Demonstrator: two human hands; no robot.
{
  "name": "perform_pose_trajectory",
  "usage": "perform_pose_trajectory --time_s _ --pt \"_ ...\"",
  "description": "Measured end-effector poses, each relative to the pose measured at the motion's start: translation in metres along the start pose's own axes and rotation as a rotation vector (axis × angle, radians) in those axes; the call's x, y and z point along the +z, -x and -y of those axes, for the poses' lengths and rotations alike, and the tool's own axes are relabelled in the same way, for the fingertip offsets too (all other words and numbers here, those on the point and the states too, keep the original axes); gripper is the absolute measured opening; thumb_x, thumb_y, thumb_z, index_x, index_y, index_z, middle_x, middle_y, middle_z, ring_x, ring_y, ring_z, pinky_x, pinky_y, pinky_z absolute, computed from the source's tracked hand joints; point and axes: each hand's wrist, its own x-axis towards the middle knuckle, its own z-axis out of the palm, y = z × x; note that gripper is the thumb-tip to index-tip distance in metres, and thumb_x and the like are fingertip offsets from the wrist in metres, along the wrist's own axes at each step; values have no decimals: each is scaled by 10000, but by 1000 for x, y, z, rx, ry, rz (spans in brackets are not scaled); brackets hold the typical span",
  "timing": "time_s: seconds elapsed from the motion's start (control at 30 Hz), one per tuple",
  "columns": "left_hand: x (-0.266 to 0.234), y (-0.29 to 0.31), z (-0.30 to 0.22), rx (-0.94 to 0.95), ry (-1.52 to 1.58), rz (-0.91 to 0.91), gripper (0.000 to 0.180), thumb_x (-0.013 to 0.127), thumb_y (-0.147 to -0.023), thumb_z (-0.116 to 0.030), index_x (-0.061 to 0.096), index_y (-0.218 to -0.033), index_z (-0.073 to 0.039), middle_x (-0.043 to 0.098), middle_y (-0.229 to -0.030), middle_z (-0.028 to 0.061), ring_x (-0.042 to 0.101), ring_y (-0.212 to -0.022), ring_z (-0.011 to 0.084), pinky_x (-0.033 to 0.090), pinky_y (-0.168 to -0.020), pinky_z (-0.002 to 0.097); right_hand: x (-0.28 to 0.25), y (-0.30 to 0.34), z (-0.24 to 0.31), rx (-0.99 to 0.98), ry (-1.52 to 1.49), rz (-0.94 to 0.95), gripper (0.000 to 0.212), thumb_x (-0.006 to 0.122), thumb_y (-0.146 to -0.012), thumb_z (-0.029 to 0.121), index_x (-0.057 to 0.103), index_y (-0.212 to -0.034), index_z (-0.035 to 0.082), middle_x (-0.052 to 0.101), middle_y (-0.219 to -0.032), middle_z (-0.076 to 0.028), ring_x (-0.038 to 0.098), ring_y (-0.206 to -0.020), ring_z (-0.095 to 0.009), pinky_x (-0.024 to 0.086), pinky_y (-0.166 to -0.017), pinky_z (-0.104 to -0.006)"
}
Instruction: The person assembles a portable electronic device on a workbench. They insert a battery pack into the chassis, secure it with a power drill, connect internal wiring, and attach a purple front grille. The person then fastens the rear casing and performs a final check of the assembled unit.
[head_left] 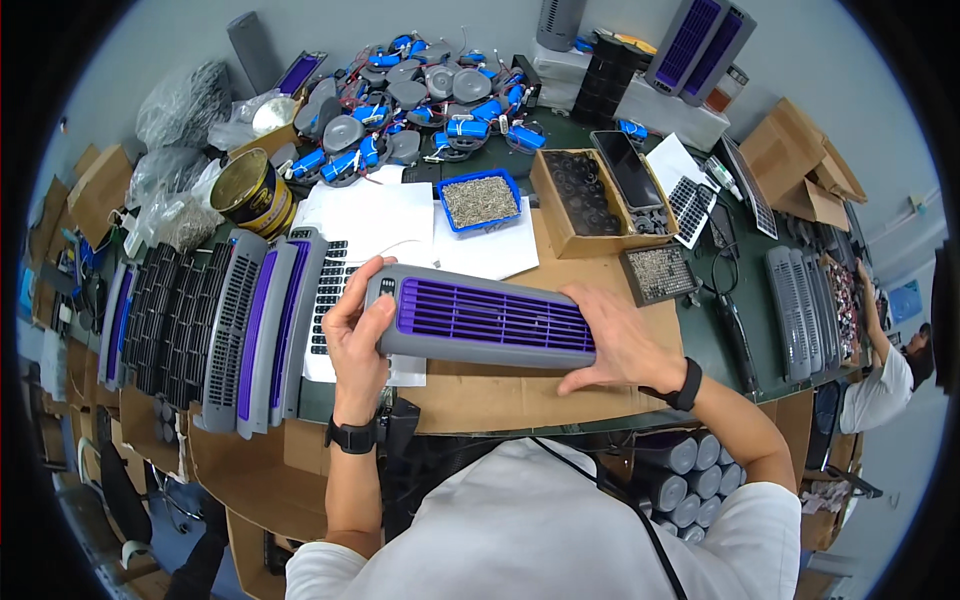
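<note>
A grey tower fan housing (490, 318) with a purple slatted grille lies sideways between my hands, grille up, above a flat sheet of cardboard (470, 395). My left hand (357, 335) is closed round its left end, the thumb beside a small dark button panel. Round the right end wraps my right hand (628, 342), thumb at the near edge and fingers over the far one. The underside of the housing is hidden. Just beyond it are white papers (385, 225) and a blue tray (515, 186) of small metal screws.
Grey and purple housings (232, 330) stand in a row at left, beside a yellow-black tin (250, 195). Round grey parts with blue batteries (465, 130) are heaped at the back. At right are a cardboard box of black parts (560, 240), a screwdriver (735, 335) and another person (885, 385).
</note>
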Motion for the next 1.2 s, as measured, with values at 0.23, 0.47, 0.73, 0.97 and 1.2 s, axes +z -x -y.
perform_pose_trajectory --time_s 0.23,0.47,0.73,0.97,1.2 --pt "-3 -3 -23 303 -173 375 676 759 -730 -290 578 -1310 6 531 -1322 245 550 -1158 301 413 -1008 403 -16 10 -5 187 -449 288 974 952 -531 383 521 -1294 -43 636 -1191 -196 623 -1109 -302 476 -974 -367" --pt "-11 13 -32 153 -322 302 596 794 -706 -142 584 -1239 22 581 -1177 125 571 -1066 203 432 -949 324 12 23 25 139 -181 -22 837 911 -568 363 569 -1230 -19 665 -1064 -221 664 -958 -364 535 -861 -414" --pt "-14 21 -69 298 165 24 815 724 -849 -318 277 -1488 -77 457 -1409 174 519 -1236 304 409 -1068 447 32 -33 54 -74 -322 -149 802 901 -582 396 600 -1204 -13 680 -1032 -208 680 -918 -353 550 -830 -415" --pt "-40 37 -58 355 270 -103 908 782 -747 -216 267 -1490 -138 466 -1393 147 440 -1325 361 303 -1154 537 49 -145 83 -238 -672 -35 601 834 -739 294 609 -1186 -37 674 -1059 -183 672 -935 -328 535 -854 -394" --pt "-81 33 -20 229 188 -395 672 722 -794 -150 447 -1401 -67 514 -1352 103 513 -1240 250 380 -1097 415 123 -196 3 -12 85 -176 214 652 -840 51 652 -1028 -52 630 -939 -252 627 -843 -416 525 -727 -450"
